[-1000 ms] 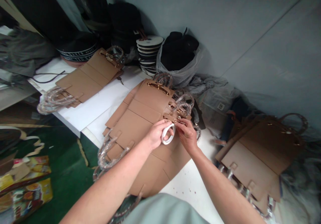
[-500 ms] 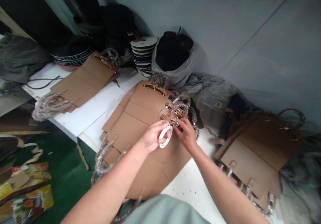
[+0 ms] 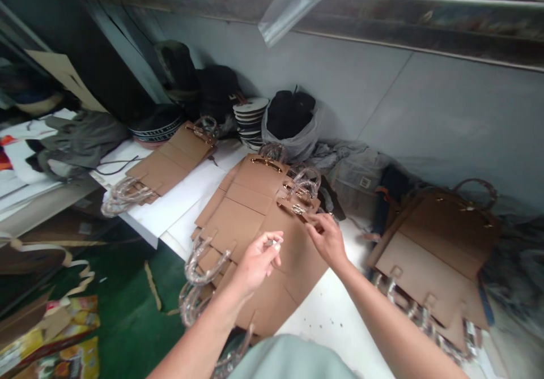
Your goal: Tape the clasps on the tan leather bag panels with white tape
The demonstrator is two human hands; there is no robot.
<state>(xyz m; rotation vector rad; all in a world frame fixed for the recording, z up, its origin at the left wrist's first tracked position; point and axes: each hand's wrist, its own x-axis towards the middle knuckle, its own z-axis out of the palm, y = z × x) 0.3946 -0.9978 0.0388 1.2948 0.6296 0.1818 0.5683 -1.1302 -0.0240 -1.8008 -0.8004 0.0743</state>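
Your left hand (image 3: 256, 267) has pulled back, grip pinching a small white piece (image 3: 272, 243) | your right hand (image 3: 327, 241), open, just at 4 o'clock of the gold clasp (image 3: 298, 209) on the tan bag panel (image 3: 238, 223)

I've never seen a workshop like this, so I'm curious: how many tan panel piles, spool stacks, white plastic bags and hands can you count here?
Tan panel piles: 3 (left pile, middle pile, right pile)
Spool stacks: 1 (spool stack)
White plastic bags: 1 (white plastic bag)
Hands: 2 (left hand, right hand)
Total: 7
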